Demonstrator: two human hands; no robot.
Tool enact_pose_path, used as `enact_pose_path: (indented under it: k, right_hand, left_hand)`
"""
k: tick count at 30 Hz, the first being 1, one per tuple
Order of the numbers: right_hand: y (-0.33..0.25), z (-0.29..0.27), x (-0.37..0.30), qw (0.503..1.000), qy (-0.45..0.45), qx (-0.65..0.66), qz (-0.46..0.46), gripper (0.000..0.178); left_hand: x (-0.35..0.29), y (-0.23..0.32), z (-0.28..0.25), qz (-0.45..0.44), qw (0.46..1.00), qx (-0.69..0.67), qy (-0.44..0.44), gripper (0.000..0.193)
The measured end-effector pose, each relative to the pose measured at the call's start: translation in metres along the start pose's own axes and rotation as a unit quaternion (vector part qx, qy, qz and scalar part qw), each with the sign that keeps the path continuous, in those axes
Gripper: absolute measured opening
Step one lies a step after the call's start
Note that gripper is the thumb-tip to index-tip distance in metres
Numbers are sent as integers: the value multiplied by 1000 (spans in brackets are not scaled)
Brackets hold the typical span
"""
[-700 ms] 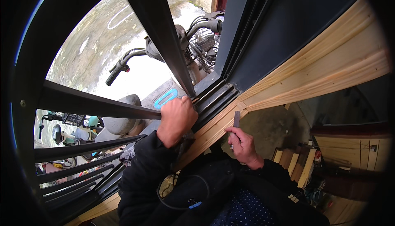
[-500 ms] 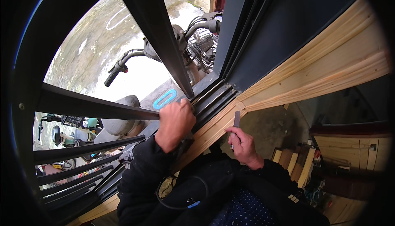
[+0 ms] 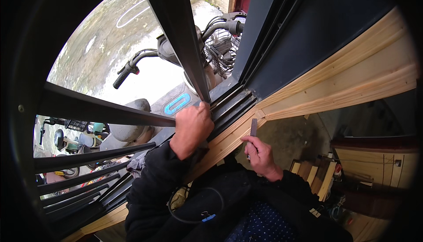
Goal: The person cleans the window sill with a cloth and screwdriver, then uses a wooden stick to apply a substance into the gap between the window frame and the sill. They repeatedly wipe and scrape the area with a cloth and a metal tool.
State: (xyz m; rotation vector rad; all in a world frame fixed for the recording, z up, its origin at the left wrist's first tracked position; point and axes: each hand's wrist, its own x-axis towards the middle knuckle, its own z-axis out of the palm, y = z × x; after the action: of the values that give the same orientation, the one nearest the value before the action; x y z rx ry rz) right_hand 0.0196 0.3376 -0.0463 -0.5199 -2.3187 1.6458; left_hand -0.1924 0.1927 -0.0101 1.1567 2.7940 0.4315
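My left hand (image 3: pixel 194 127) is closed round the lower corner of a dark metal window sash (image 3: pixel 183 35), where an upright bar meets a crosswise one. The fingers on the far side are hidden. Beside it runs the dark window track (image 3: pixel 231 106) with its grooves. To the right, my right hand (image 3: pixel 263 156) grips a chisel (image 3: pixel 254 126), its flat grey blade pointing away from me. The handle is mostly hidden in the fist. The blade's tip is close to the pale wooden trim (image 3: pixel 231 138), near a joint; I cannot tell whether they touch.
Beyond the opening stands a scooter (image 3: pixel 167 50) with a wire basket. Dark bars (image 3: pixel 94 156) cross the lower left. A wide wooden casing (image 3: pixel 343 79) runs to the upper right. Wood strips (image 3: pixel 315 178) lie at the lower right, near a wooden cabinet (image 3: pixel 370 165).
The sash has shifted a little to the right, with my left hand still on it. My right hand and the chisel have barely moved.
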Motion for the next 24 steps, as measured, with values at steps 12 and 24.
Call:
enact_pose_path:
  k: [12, 24]
  right_hand:
    - [-5, -1, 2, 1000, 0, 1, 12, 21]
    - [0, -9, 3, 1000, -2, 0, 11, 21]
  left_hand:
    - [13, 26, 12, -24, 998, 49, -30, 12]
    - [39, 46, 22, 2, 998, 59, -10, 11]
